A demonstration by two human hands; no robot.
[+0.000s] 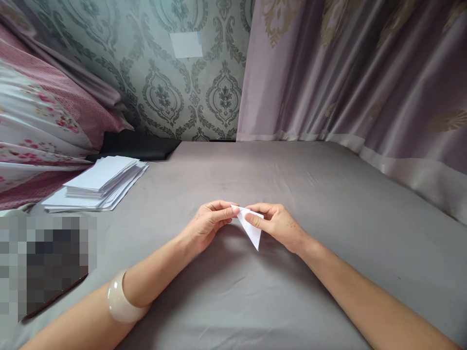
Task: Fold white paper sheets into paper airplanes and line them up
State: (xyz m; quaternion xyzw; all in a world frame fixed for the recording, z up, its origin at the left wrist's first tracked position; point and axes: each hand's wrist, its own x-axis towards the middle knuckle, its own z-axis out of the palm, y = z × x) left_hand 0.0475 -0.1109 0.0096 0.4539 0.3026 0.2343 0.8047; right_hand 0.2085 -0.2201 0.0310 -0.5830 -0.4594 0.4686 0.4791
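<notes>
**Folded paper pinched between both hands above a grey bed sheet**

Setting: a wide grey sheet (pixel 255 291) covers the flat surface and fills most of the view. It lies smooth and bare in the middle, which gives the hands an open working area. A mauve curtain (pixel 346 73) hangs along the far and right edges; patterned wallpaper (pixel 182 87) backs the far left. A floral pink bedding roll (pixel 40 121) is pushed up against the left side, out of the working area.

Supply: a loose stack of white paper sheets (pixel 98 182) sits on the sheet at far left, well apart from the hands but probably within an arm's reach. A dark cloth (pixel 138 146) lies just behind it.

Hands: both forearms come in from the near edge and meet at centre. The left wrist carries a pale bangle (pixel 122 304). The left hand (pixel 207 223) closes thumb and fingers on the left corner of a small folded white paper (pixel 253 231). The right hand (pixel 277 224) grips the upper right part, thumb laid across the face.

Paper: triangular, point hanging down, held just above the sheet rather than resting on it. The two-point hold appears to keep the folded layers together.
</notes>
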